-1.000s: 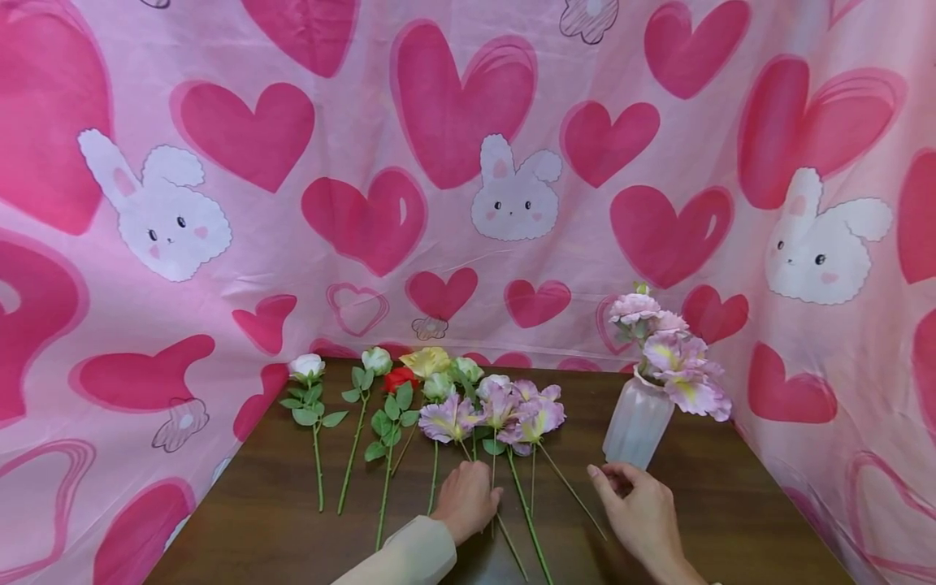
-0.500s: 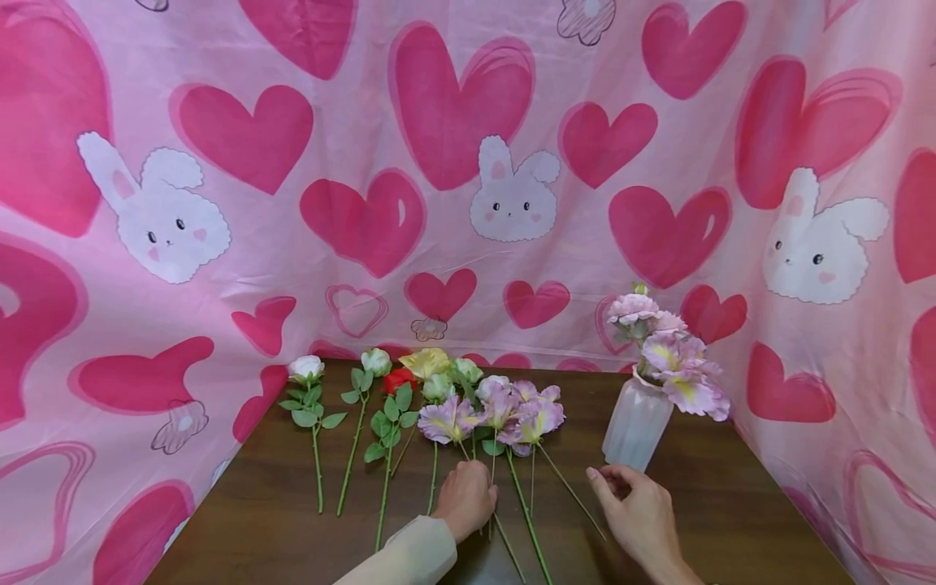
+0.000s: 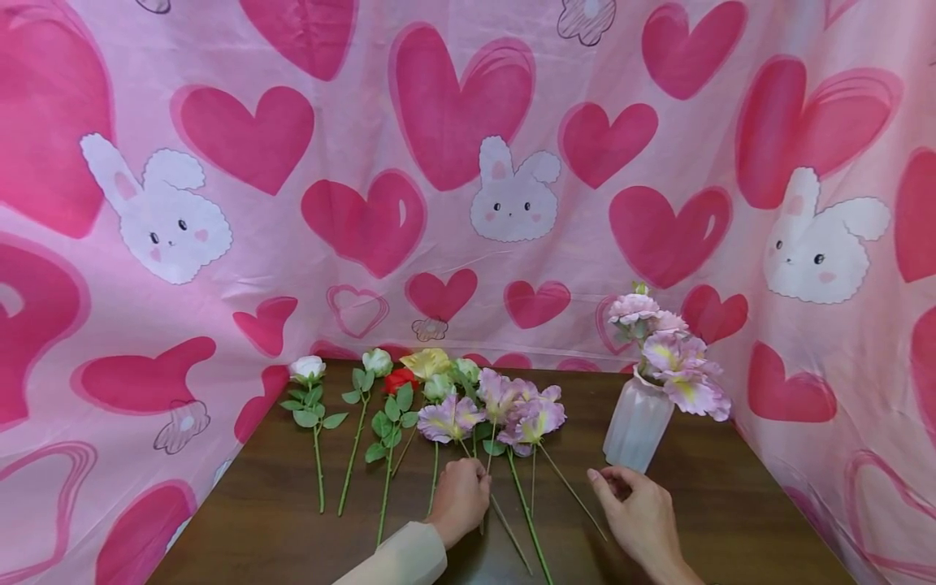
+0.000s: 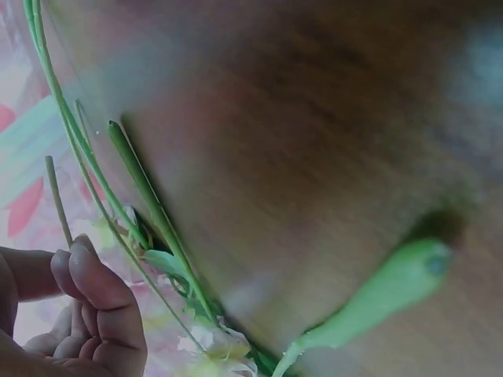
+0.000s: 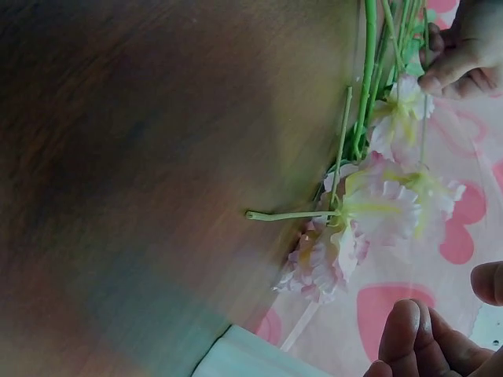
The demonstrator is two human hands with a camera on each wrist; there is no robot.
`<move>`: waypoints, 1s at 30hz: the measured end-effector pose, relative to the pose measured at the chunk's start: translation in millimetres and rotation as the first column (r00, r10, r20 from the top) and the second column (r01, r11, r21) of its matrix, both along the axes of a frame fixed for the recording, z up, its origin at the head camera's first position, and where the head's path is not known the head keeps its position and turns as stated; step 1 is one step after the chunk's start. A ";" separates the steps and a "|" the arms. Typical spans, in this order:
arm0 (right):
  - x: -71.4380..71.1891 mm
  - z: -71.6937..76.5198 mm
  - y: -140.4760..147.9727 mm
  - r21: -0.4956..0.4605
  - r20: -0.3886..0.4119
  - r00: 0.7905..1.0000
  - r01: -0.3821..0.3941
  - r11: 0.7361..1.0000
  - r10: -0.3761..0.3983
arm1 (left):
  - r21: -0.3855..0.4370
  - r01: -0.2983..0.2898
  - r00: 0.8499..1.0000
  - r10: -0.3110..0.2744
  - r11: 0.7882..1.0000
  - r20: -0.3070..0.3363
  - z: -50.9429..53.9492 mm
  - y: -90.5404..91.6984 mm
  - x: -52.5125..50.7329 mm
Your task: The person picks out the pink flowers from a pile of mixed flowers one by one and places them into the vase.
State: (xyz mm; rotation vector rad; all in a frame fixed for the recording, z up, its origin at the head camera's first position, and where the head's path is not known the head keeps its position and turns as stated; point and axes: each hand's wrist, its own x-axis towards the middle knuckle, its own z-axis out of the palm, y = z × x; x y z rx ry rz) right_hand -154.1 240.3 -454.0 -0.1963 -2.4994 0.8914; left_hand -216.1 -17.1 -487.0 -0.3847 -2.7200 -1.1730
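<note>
Since the earlier frame, the left hand (image 3: 459, 500) and a pale-purple, ruffled, fabric-like flower (image 3: 500, 394) have shifted slightly, the bloom now higher. Head view: both lie left of a white, ribbed vase (image 3: 636, 426); the right hand (image 3: 642, 512), loosely curled and holding nothing, is just in front of the vase. Left wrist view: thumb and fingers closely pinch a thin, greenish-brown stem (image 4: 58, 198). Right wrist view: the right thumb stands apart from the fingers. The step appears to be lifting one flower; the next move probably calls for drawing it free of neighbouring purple flowers (image 3: 537, 418) left of the vase.

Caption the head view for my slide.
Left hand pinching a purple flower by its stem, right hand near the white vase.
</note>
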 end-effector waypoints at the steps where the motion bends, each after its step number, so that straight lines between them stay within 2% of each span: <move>1: 0.1 -0.1 0.1 -0.001 0.005 1.000 0.001 1.000 -0.001 | 0.005 0.000 1.000 0.000 1.000 -0.010 0.1 -0.5 0.6; 13: 0.0 0.9 0.3 0.005 -0.006 1.000 -0.004 1.000 0.004 | 0.078 0.025 0.999 -0.022 0.997 -0.031 5.8 -7.3 8.3; 23: -0.2 1.5 -0.5 -0.002 0.004 1.000 -0.003 1.000 0.003 | 0.118 0.088 0.990 -0.074 0.989 -0.118 7.2 -7.1 13.3; 30: 0.6 0.4 -1.2 0.006 0.004 1.000 0.000 1.000 0.000 | 0.111 0.133 0.974 -0.108 0.985 -0.200 9.7 -4.8 19.0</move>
